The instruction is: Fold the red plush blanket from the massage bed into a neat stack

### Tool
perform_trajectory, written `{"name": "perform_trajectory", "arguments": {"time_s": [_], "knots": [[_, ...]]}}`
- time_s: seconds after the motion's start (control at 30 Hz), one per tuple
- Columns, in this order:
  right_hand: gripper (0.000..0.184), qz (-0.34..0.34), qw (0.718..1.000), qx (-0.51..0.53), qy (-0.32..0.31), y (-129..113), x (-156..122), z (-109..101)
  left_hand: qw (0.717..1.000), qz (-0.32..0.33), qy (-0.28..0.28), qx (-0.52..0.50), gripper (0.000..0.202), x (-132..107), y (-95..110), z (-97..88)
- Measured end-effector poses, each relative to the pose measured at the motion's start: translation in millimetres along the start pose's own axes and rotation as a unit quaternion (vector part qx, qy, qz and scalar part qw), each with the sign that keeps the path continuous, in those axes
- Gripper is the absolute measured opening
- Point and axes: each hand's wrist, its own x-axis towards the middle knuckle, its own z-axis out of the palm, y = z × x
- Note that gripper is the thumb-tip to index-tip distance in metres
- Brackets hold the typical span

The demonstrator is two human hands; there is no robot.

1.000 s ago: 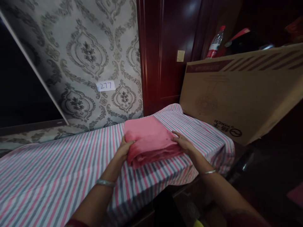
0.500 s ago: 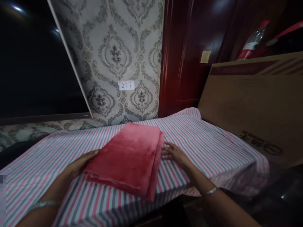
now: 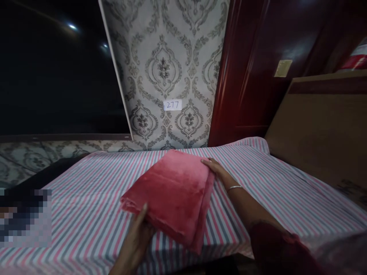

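A folded pink cloth (image 3: 172, 194) lies on the striped pink, grey and white sheet (image 3: 86, 214) that covers the table. My left hand (image 3: 137, 238) grips the cloth's near edge, thumb on top and fingers hidden under the fabric. My right hand (image 3: 218, 172) rests at the cloth's far right corner, its fingers curled on the fabric's edge. A silver bangle sits on my right wrist.
A large cardboard box (image 3: 323, 126) leans at the right of the table. Behind stand a patterned wall with a paper label "277" (image 3: 172, 105) and a dark red wooden door (image 3: 258, 68). A dark panel (image 3: 54, 68) fills the upper left.
The view has swung left. The cloth has turned and shifted along the sheet. My left hand went from its left side to its near edge; my right hand rose to its far corner.
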Motion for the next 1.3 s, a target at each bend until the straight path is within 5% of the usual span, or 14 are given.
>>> {"name": "perform_trajectory", "arguments": {"time_s": [0.1, 0.2, 0.4, 0.53, 0.7, 0.83, 1.03, 1.13, 1.3], "knots": [[0.030, -0.009, 1.000, -0.028, -0.006, -9.2, -0.8, 11.7, 0.997, 0.082, -0.009, 0.011, 0.059, 7.4, -7.5, 15.2], [0.026, -0.057, 0.998, -0.026, 0.007, -30.3, -8.1, 13.0, 0.991, 0.131, 0.002, 0.013, 0.067, 20.6, 13.2, 24.0], [0.035, -0.201, 0.977, 0.015, 0.072, -78.5, -74.7, -7.9, 0.977, 0.142, -0.067, 0.141, 0.050, 49.5, 131.2, 42.0], [0.046, -0.153, 0.986, 0.061, 0.030, -52.3, -147.3, -15.3, 0.964, 0.136, -0.047, 0.222, 0.042, 71.2, 179.9, 45.7], [0.054, 0.027, 0.997, -0.004, -0.066, 19.3, -191.1, -24.8, 0.959, 0.080, 0.032, 0.271, 0.043, 88.0, 149.2, 11.0], [0.054, 0.017, 0.996, -0.033, -0.076, 32.4, -191.6, -32.3, 0.955, 0.101, 0.034, 0.275, 0.042, 84.3, 119.8, -34.6], [0.073, 0.074, 0.989, -0.103, -0.074, 25.0, -188.8, -23.2, 0.838, 0.259, 0.066, 0.476, 0.049, 54.3, 99.0, -86.8], [0.081, 0.073, 0.987, -0.127, -0.073, 24.2, -188.1, -14.2, 0.821, 0.254, 0.075, 0.507, 0.056, 39.9, 91.2, -89.1], [0.096, 0.043, 0.995, -0.074, -0.056, 7.5, -186.0, 3.4, 0.797, 0.284, 0.052, 0.531, 0.047, 35.9, 91.9, -65.5]]}}
